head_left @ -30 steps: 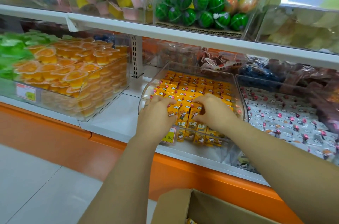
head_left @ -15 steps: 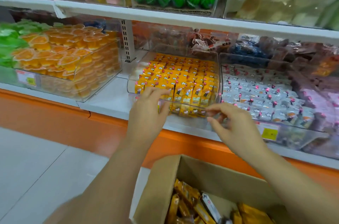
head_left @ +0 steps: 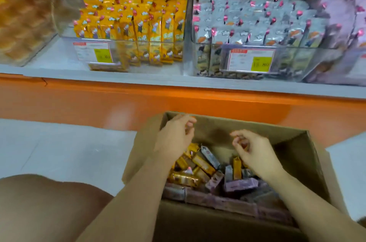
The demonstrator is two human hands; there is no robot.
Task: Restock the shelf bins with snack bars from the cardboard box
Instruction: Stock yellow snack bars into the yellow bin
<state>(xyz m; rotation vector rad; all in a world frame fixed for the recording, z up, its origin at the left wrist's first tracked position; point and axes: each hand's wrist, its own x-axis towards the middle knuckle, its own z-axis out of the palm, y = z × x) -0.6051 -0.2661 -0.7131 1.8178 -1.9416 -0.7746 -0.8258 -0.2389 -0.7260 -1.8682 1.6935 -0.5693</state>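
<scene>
Spotter: Aiming where with the left hand (head_left: 174, 134)?

Packer: Hovering it over the far-left corner of the cardboard box (head_left: 293, 136), lower centre of the frame. Holding the fingers loosely curled, gripping nothing.

Spotter: And doing what with the right hand (head_left: 251, 148)?

Packer: Hanging it over the middle of the box, to the right of the other. Curling the fingertips in toward the thumb, apparently pinching nothing.

Spotter: Finding the snack bars (head_left: 188, 179) which way from there?

Packer: Looking at them jumbled in the bottom of the box, lower in the frame than both sets of fingertips, under and between the wrists. Seeing gold bars (head_left: 204, 163) lying just beside the left wrist, long axes slanting from upper left to lower right. Noticing one orange bar (head_left: 237, 168) standing nearly on end, long axis running up and down the frame, just beside the right wrist. Spotting purple bars (head_left: 240, 184) lying flatter, long axes running nearly left to right, nearer the bottom edge.

Spotter: Judging which hand nearer?

Packer: Judging the right nearer the upright orange bar, the left nearer the slanted gold bars. Probably needing to sink both toward the bottom of the frame, closing fingers across each long axis.

Spotter: Heading where afterwards?

Packer: Probably aiming at the orange bin (head_left: 122, 53), upper left of centre, well apart from the box, beyond the orange shelf front (head_left: 118, 101). Matching the rows there, with long axes running up and down the frame.
</scene>
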